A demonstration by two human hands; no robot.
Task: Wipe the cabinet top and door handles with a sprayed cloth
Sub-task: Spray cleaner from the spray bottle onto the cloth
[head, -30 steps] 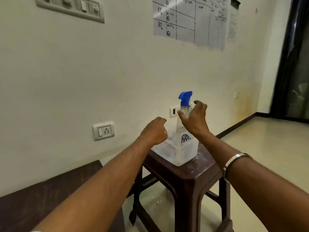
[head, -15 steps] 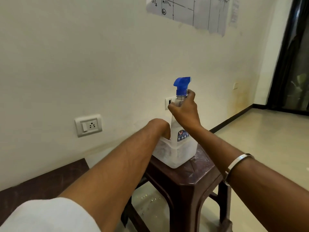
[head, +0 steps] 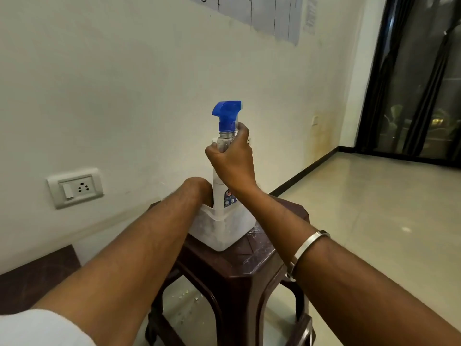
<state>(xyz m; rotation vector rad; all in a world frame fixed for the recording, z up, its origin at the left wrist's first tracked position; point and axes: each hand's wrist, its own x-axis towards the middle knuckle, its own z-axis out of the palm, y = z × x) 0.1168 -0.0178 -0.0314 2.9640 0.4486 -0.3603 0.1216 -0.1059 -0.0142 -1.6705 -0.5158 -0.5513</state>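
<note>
A: Near to far, progress?

B: Early stage is judged. On the dark stool [head: 252, 268], a white tub [head: 224, 231] is set toward the far edge. The left hand [head: 199, 189] is sunk into the tub; its fingers are hidden, so their state cannot be told.

A: Right hand?

B: The right hand [head: 232, 158] is wrapped round the neck of the spray bottle [head: 225, 136], fingers pressed around it under the blue trigger head. The bottle is stood upright in the tub.

A: Cloth? Cabinet?

B: No cloth is seen; no cabinet top or handles can be identified. Spraying and all wiping are judged left.
</note>
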